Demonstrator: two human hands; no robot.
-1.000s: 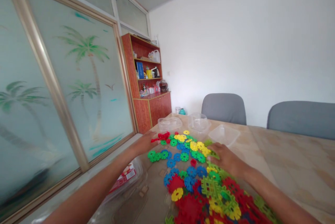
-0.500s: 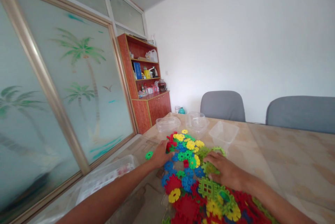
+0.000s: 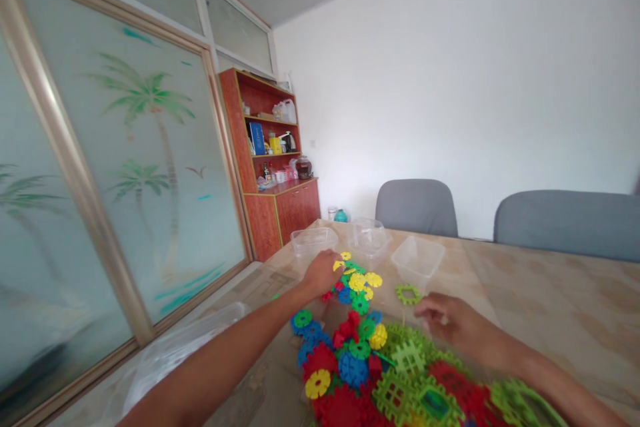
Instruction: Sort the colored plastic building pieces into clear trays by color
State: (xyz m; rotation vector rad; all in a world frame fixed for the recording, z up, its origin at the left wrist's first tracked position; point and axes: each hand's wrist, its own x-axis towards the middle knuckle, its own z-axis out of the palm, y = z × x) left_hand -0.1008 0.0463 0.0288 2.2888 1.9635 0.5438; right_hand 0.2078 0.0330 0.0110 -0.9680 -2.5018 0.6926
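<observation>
My left hand point(image 3: 324, 272) reaches over the far end of a heap of plastic toy building pieces, fingers loosely spread down at yellow and red ones; part of its fingertips is hidden. Under and beside it lie a yellow notched disc point(image 3: 357, 282) and a green notched disc point(image 3: 360, 305). My right hand point(image 3: 443, 314) hovers at the heap's right side, slightly blurred, fingers loosely bent and apart with nothing visible in them. Just left of its fingertips is a lime-green square frame piece point(image 3: 409, 294). Nearer are lime lattice pieces point(image 3: 395, 395), a blue disc point(image 3: 353, 369) and red gear-edged pieces point(image 3: 340, 407).
Three clear plastic containers stand behind the heap: a left one point(image 3: 314, 240), a middle one point(image 3: 369, 237) and a right one point(image 3: 418, 259). A larger clear bin point(image 3: 185, 340) sits by my left forearm. Grey chairs point(image 3: 416, 207) line the table's far side.
My left hand has moved farther forward along the heap. My right hand has drawn right, off the lime pieces; several of these now lie nearer me, one frame piece stays apart.
</observation>
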